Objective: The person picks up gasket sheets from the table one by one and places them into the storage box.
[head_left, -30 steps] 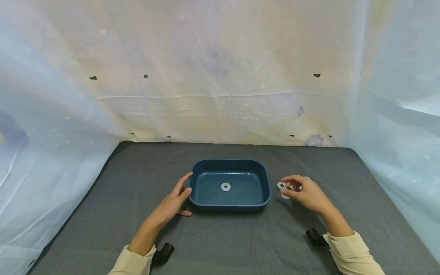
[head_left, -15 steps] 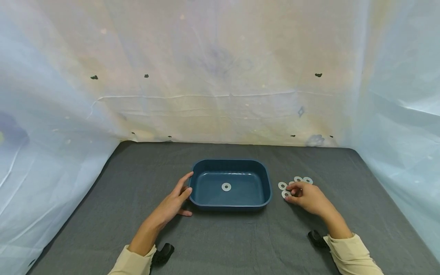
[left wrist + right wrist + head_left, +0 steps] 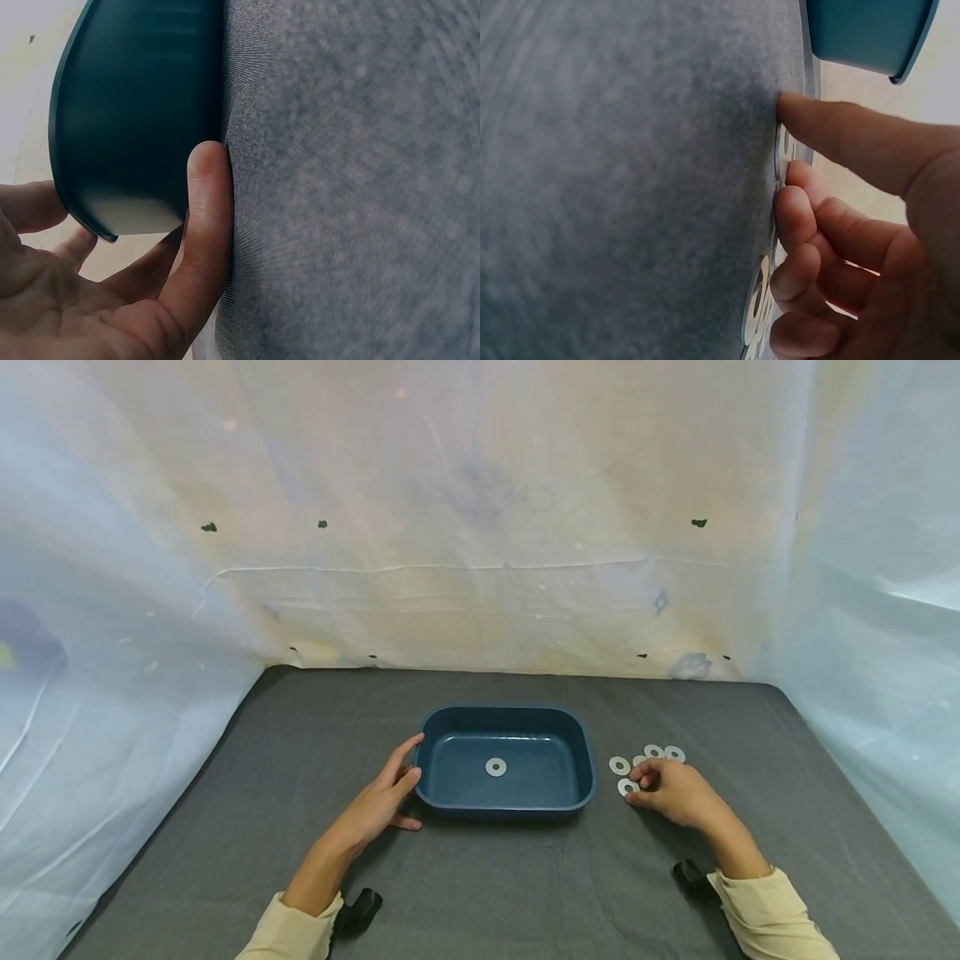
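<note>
Five pale washers [image 3: 612, 766] visible outside the blue bin [image 3: 536, 777], grouped close together at its three o'clock on the grey cloth-covered surface [image 3: 555, 877]. One partly hidden by fingers; full count uncertain. Within the group: one washer towards nine o'clock, one at seven, two side by side towards one. Another, the inner washer [image 3: 489, 767], flat on the bin's floor near the middle.

Right hand [image 3: 671, 789] at four o'clock of the loose group, fingers curled, thumb tip down at the edge of the seven o'clock washer. Right grip: partly parted, thumb and fingertips at opposite sides of a washer in the right wrist view; cannot tell if pinched or only touched.

Left hand [image 3: 375, 806] against the bin's nine o'clock end. Left grip: spread wide, touching rim and end wall, one digit low along the base.

Light sleeves [image 3: 292, 931] at both forearms, black wrist devices [image 3: 360, 914] beneath. Patterned sheeting [image 3: 480, 485] hanging at twelve o'clock, past the far edge, and pale bluish sheeting [image 3: 885, 693] at two and ten.
</note>
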`<control>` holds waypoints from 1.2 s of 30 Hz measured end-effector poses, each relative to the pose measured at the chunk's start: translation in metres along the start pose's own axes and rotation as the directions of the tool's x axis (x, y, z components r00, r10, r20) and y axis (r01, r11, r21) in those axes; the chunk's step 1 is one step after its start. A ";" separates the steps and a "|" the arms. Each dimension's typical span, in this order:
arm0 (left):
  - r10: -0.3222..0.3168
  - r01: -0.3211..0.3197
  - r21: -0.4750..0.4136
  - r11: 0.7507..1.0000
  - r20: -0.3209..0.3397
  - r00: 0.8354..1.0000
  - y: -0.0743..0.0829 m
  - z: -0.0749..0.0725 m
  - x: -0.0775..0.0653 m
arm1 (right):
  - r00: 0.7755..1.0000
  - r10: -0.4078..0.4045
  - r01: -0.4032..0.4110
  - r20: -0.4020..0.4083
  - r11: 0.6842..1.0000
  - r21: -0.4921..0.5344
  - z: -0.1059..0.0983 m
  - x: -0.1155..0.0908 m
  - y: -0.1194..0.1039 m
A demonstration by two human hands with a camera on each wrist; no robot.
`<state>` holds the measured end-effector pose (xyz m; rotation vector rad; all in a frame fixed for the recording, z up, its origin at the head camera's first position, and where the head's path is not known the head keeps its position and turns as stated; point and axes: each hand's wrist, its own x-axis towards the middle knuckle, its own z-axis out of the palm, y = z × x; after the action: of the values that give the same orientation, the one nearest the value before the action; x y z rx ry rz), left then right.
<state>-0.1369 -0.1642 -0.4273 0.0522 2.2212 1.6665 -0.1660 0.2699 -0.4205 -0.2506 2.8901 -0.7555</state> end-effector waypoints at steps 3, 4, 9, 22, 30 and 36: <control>0.000 0.000 -0.001 1.000 0.003 1.000 -0.001 0.000 -0.001 | 1.000 -0.020 0.020 -0.002 1.000 0.011 0.001 -0.001 -0.002; 0.000 0.000 -0.001 1.000 0.004 1.000 -0.001 -0.001 -0.001 | 1.000 -0.025 0.025 -0.008 1.000 0.014 0.001 -0.002 -0.002; 0.005 -0.005 -0.008 1.000 0.006 1.000 -0.001 -0.002 -0.001 | 0.998 -0.061 0.061 -0.024 0.998 0.030 0.002 -0.003 -0.003; -0.003 0.003 0.025 1.000 -0.001 1.000 -0.002 -0.002 -0.002 | 0.991 -0.131 0.131 0.012 0.991 0.042 0.002 -0.008 0.002; 0.000 0.000 0.044 0.999 -0.005 1.000 -0.002 -0.001 -0.001 | 0.992 -0.122 0.122 0.014 0.992 0.016 0.002 -0.008 0.002; 0.010 -0.010 0.048 0.999 -0.005 1.000 -0.002 0.000 0.001 | 0.996 -0.086 0.086 -0.005 0.996 -0.008 0.001 -0.009 0.001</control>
<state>-0.1376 -0.1641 -0.4293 0.0712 2.2689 1.6199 -0.1575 0.2723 -0.4214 -0.3772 2.9040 -0.7602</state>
